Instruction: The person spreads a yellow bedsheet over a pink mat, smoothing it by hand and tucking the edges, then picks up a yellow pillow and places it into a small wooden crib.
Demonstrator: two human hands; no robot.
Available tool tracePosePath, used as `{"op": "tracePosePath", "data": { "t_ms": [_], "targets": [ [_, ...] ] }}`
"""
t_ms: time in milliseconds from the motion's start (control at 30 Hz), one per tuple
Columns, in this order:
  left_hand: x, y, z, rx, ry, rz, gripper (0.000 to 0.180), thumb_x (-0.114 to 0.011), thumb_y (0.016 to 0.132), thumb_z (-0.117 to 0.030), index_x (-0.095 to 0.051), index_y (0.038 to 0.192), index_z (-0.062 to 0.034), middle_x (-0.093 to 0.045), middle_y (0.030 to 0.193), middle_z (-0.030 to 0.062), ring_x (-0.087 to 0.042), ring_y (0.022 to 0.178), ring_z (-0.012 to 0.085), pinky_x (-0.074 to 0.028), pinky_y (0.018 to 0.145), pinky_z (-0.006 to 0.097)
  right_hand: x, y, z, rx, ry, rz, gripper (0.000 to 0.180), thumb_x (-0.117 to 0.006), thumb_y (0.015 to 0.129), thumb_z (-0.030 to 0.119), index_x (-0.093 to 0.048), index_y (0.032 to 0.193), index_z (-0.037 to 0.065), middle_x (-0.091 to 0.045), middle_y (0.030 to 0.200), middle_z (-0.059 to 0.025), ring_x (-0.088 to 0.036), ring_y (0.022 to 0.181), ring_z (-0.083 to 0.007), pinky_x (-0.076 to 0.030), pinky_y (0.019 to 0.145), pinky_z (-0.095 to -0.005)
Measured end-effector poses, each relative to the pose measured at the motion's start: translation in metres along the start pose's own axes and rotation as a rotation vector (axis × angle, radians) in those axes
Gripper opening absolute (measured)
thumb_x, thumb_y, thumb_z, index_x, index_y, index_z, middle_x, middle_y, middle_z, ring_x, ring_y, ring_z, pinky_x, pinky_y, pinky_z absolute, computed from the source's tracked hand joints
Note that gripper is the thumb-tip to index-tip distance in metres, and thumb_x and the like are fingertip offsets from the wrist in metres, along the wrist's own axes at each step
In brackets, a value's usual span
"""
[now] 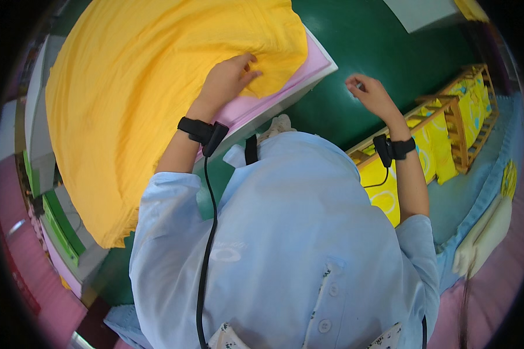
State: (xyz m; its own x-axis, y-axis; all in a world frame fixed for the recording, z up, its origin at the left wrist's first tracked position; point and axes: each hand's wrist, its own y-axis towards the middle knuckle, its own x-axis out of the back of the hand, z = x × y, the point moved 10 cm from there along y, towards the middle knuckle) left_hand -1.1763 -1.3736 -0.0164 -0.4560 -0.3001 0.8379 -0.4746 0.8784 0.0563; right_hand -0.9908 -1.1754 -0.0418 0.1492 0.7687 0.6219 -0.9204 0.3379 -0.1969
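A large yellow cloth [128, 116] lies spread and wrinkled over a pink-topped piece with a white edge [273, 100], leaving its near right corner bare. My left hand [228, 78] rests at the cloth near that corner, thumb and fingers apart. Whether the fingertips press on the fabric is hard to see. Off to the right, my right hand [374, 98] hangs in the air above the green floor, its fingers loosely bent and nothing visible in them. Each wrist wears a black strap with a small device.
At the right stands a low wooden-railed frame [463, 134] with yellow patterned bedding. Beyond it lies blue quilted fabric [474, 200], with a cream bundle [483, 238] on the far right. Green and white furniture [64, 224] stands at the left. A pale box [422, 13] is at the top.
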Motion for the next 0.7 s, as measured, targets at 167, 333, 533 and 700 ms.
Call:
{"op": "tracePosePath", "data": {
  "t_ms": [167, 333, 533, 700],
  "targets": [
    [0.018, 0.001, -0.005, 0.013, 0.044, -0.025, 0.036, -0.071, 0.064, -0.025, -0.061, 0.090, -0.0031, -0.059, 0.080, 0.0106, -0.057, 0.078, 0.0286, -0.046, 0.067, 0.036, -0.009, 0.093, 0.053, 0.200, -0.046, 0.032, 0.024, -0.054, 0.081, 0.013, -0.053, 0.105, 0.007, -0.055, 0.092, -0.0090, -0.053, 0.073, -0.0196, -0.044, 0.065, -0.0301],
    [0.009, -0.015, 0.015, 0.307, 0.003, -0.083, 0.018, -0.068, 0.066, -0.017, -0.064, 0.080, -0.0064, -0.060, 0.074, 0.0065, -0.057, 0.077, 0.0254, -0.046, 0.064, 0.034, -0.033, 0.145, 0.106, 0.585, -0.351, 0.056, 0.044, -0.050, 0.077, 0.003, -0.051, 0.118, 0.018, -0.045, 0.119, -0.0108, -0.051, 0.101, -0.0252, -0.045, 0.079, -0.0324],
    [0.057, -0.040, 0.030, 0.406, 0.213, -0.345, 0.005, -0.062, 0.068, -0.009, -0.064, 0.072, -0.0069, -0.061, 0.074, 0.0038, -0.057, 0.074, 0.0229, -0.047, 0.062, 0.033, -0.087, 0.183, 0.184, 1.288, -0.702, 0.017, 0.034, -0.051, 0.073, 0.004, -0.059, 0.104, 0.015, -0.052, 0.113, -0.0055, -0.049, 0.106, -0.0191, -0.035, 0.091, -0.0389],
    [0.067, -0.058, 0.024, 0.545, 0.243, -0.507, 0.006, -0.062, 0.067, -0.006, -0.064, 0.072, -0.0064, -0.060, 0.074, 0.0036, -0.056, 0.074, 0.0225, -0.046, 0.066, 0.033, -0.086, 0.198, 0.210, 1.511, -0.574, 0.233, 0.021, -0.054, 0.071, 0.004, -0.060, 0.089, 0.012, -0.059, 0.093, -0.0011, -0.052, 0.100, -0.0148, -0.035, 0.091, -0.0398]
  ]
}}
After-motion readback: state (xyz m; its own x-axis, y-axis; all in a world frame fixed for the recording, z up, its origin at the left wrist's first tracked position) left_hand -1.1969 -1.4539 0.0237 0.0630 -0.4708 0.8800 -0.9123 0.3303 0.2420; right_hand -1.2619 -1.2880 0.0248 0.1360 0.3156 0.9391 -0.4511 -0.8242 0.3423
